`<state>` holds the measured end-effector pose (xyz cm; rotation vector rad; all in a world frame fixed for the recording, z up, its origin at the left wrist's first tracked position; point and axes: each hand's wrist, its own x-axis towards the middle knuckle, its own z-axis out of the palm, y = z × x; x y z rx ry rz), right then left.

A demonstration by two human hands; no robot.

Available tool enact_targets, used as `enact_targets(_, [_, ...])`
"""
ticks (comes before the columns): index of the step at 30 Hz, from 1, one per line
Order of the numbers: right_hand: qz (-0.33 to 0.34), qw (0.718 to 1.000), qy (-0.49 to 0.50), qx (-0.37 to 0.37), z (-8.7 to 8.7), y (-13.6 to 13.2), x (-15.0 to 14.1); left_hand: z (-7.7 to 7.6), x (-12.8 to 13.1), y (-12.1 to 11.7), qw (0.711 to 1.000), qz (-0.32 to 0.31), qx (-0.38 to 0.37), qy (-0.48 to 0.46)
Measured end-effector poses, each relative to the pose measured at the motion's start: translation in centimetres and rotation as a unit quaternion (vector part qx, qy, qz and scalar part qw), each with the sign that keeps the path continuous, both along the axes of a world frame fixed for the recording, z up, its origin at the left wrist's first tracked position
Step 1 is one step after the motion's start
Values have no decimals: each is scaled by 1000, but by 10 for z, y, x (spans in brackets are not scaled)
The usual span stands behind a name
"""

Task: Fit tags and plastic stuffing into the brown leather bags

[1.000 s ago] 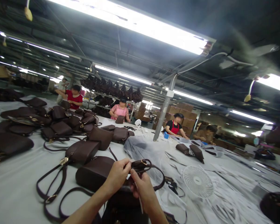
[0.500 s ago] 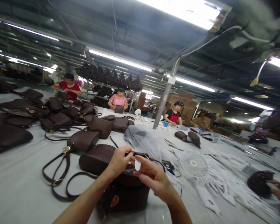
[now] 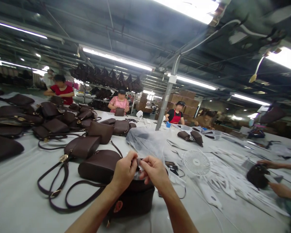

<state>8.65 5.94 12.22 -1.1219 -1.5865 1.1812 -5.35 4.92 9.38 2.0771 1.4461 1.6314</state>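
Left hand (image 3: 123,170), one: thumb and index drawn together on a small dark tab (image 3: 138,162). Right hand (image 3: 156,170), one: fingers pinched on the same tab, opposite the left; its lower end is hidden.

Brown handbag (image 3: 138,202), one: standing upright on the desk just below both hands, an orange-brown patch (image 3: 118,206) on its face.

Brown shoulder bag (image 3: 99,165), one: lying just beyond the left hand. Looped strap (image 3: 53,173), with one gold clasp (image 3: 63,158) and one gold slider (image 3: 55,193): on the desk, left of the handbag.

Desk (image 3: 19,197): broad, covered in creased white sheeting.

Clear plastic sheet (image 3: 145,140), one: crumpled, beyond the hands. White fan (image 3: 197,162), one: lying right of the hands. White strips (image 3: 229,181), many: spread about the fan, overlapping, not countable. Bag pile (image 3: 54,124): brown, well over ten, at left. Blue cup (image 3: 168,124), one: far edge.

Co-worker's hands (image 3: 280,190), two: at right, on one dark bag (image 3: 255,176).

Room: large hall, dark ceiling, lit tube lamps (image 3: 116,59); one grey post (image 3: 165,105); bags in a hanging row (image 3: 111,77); stacked cartons (image 3: 184,98); five persons visible beyond the desk.
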Motion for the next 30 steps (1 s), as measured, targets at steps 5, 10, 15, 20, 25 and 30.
enact_targets(5, [-9, 999, 19, -28, 0, 0, -2, -6, 1, -4, 997, 10, 39, 60])
enact_targets(10, [29, 996, 84, -9, -6, 0, -5, -9, -5, -5, 990, -32, 75, 113])
enact_targets(15, [56, 991, 105, -54, -7, 7, -1, -12, -11, -5, 979, -26, 116, 163])
enact_targets(20, [104, 979, -144, 101, 12, 9, 6, -9, -15, 1, 983, -44, 82, 159])
enact_targets(25, [-41, 828, -405, 387, 41, 7, 0, 4, -15, 4, 987, -118, 0, 107])
enact_targets(30, [-44, 919, -242, 307, 62, 28, -3, 24, -21, -1, 973, -202, -67, 93])
